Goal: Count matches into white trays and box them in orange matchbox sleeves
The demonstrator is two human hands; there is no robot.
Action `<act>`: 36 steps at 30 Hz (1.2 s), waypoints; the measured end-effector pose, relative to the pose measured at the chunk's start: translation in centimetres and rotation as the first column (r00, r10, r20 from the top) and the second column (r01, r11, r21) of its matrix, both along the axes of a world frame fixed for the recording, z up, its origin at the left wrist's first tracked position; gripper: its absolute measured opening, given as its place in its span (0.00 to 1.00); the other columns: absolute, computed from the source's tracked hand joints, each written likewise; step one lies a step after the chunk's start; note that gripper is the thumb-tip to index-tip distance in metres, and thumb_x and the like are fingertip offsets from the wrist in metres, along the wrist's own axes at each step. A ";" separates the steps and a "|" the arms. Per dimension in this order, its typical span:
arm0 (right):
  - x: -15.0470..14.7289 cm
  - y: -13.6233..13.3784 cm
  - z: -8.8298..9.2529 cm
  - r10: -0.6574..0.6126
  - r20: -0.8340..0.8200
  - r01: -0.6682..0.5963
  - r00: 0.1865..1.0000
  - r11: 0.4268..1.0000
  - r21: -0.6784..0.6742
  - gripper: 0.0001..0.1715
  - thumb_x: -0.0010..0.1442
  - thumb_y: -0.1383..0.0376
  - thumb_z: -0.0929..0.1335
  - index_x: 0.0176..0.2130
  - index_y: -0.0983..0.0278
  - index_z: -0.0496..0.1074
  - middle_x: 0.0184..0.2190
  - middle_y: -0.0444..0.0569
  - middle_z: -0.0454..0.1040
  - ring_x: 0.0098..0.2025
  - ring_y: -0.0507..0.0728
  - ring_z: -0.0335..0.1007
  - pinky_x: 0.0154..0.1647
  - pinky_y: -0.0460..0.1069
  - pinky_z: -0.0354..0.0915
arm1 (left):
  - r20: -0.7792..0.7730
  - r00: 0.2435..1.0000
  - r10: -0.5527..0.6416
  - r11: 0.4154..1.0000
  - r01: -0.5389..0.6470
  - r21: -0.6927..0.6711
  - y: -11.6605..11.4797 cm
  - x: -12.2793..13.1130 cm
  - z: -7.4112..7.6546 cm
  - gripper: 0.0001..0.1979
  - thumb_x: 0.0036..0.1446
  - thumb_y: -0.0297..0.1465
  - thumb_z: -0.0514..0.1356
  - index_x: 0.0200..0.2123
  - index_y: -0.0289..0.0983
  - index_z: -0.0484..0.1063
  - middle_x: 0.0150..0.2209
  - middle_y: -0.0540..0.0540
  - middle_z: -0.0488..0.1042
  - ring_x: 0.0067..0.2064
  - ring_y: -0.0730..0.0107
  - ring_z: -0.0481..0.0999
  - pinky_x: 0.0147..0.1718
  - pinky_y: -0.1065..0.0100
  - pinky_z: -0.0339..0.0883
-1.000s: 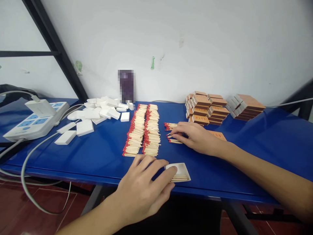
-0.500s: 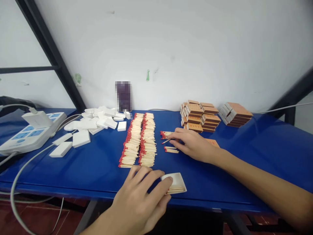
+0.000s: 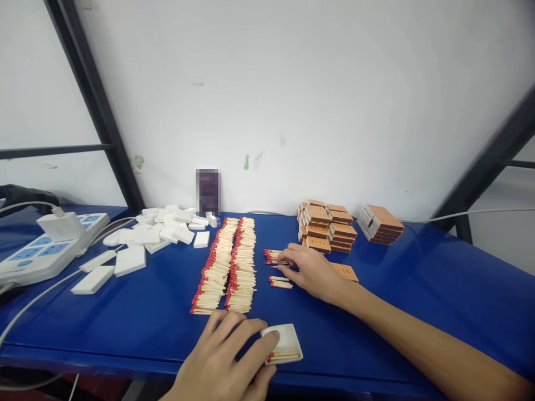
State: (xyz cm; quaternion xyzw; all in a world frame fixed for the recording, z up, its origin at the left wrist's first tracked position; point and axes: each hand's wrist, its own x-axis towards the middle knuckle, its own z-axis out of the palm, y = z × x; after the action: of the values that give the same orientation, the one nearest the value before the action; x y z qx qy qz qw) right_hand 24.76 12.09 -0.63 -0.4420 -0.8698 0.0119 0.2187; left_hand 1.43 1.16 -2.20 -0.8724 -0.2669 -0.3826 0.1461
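Observation:
My left hand [image 3: 234, 356] grips a white matchbox tray [image 3: 288, 336] by its left end near the table's front edge, index finger over the rim. Several matches [image 3: 286, 355] lie along the tray's near side. Farther back, my right hand [image 3: 309, 270] pinches at a single match [image 3: 275, 267], its red head pointing left. Beside those fingertips is a small bunch of matches [image 3: 271, 255], and a few more matches [image 3: 281, 282] lie just nearer. Left of them run two long rows of matches [image 3: 242, 262]. An orange matchbox cover [image 3: 346, 272] sits partly behind my right hand.
White empty trays [image 3: 167, 225] are heaped at the back left, beside a power strip [image 3: 54, 245] with cables. Orange matchboxes [image 3: 328, 225] stand stacked at the back right, next to another stack [image 3: 382, 223]. A wall and dark metal posts [image 3: 96, 106] border the blue table [image 3: 418, 289].
The view has tilted up, so everything sits lower in the picture. The single match at my right fingertips has shifted closer to the small bunch. My left hand keeps its hold on the tray.

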 end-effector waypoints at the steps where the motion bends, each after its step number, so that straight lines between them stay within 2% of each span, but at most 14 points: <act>1: -0.1 0.0 0.0 -0.004 -0.004 0.004 1.000 1.000 -0.009 0.11 0.67 0.64 0.64 0.43 0.63 0.76 0.36 0.49 0.73 0.37 0.56 0.70 0.38 0.50 0.64 | 0.001 1.000 0.002 1.000 -0.002 0.001 0.0 0.0 0.0 0.10 0.60 0.24 0.56 0.44 0.37 0.73 0.38 0.45 0.79 0.35 0.63 0.74 0.37 0.62 0.67; 7: -0.2 -0.3 0.5 0.001 -0.008 -0.001 1.000 0.999 -0.052 0.10 0.66 0.67 0.65 0.38 0.64 0.77 0.32 0.48 0.72 0.34 0.54 0.68 0.36 0.48 0.61 | -0.018 1.000 0.000 1.000 -0.001 -0.019 0.0 0.0 0.3 0.11 0.61 0.24 0.56 0.45 0.37 0.73 0.39 0.45 0.79 0.37 0.63 0.74 0.38 0.62 0.66; 16: 0.1 -0.2 0.2 0.029 -0.019 -0.030 0.999 0.999 -0.042 0.08 0.64 0.71 0.66 0.33 0.64 0.73 0.32 0.46 0.70 0.33 0.53 0.65 0.35 0.47 0.59 | 0.006 1.000 0.002 1.000 -0.002 -0.008 0.1 -0.1 -0.2 0.10 0.61 0.25 0.55 0.45 0.38 0.73 0.39 0.46 0.78 0.37 0.64 0.73 0.40 0.63 0.65; 27: 0.1 -0.5 0.4 0.043 -0.013 -0.044 0.999 0.998 -0.052 0.12 0.64 0.70 0.65 0.28 0.64 0.71 0.29 0.45 0.69 0.30 0.51 0.63 0.32 0.47 0.56 | 0.001 1.000 -0.019 1.000 0.019 -0.024 0.1 -0.1 -0.2 0.10 0.62 0.24 0.55 0.45 0.36 0.74 0.40 0.45 0.78 0.37 0.61 0.71 0.40 0.62 0.63; 33: -0.1 -0.7 0.6 0.065 -0.030 -0.067 0.997 0.996 -0.063 0.09 0.63 0.70 0.67 0.30 0.63 0.73 0.29 0.44 0.71 0.29 0.51 0.64 0.32 0.46 0.57 | -0.011 1.000 -0.021 0.999 0.020 -0.046 0.0 -0.1 -0.1 0.11 0.62 0.24 0.56 0.45 0.36 0.74 0.40 0.45 0.78 0.37 0.60 0.71 0.40 0.61 0.62; 36: 0.2 -0.4 0.4 0.041 -0.045 -0.043 0.998 0.998 -0.041 0.08 0.65 0.69 0.65 0.35 0.63 0.75 0.32 0.46 0.73 0.33 0.53 0.66 0.35 0.47 0.58 | -0.027 0.999 -0.019 0.998 0.017 -0.065 -0.1 -0.2 0.0 0.11 0.62 0.24 0.56 0.46 0.36 0.73 0.41 0.44 0.78 0.38 0.60 0.71 0.40 0.60 0.62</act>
State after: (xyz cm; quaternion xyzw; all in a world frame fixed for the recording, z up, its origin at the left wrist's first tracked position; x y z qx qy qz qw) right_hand 24.92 11.67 -0.25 -0.4278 -0.8734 0.0445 0.2284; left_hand 1.21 1.02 -2.24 -0.8842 -0.2694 -0.3630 0.1179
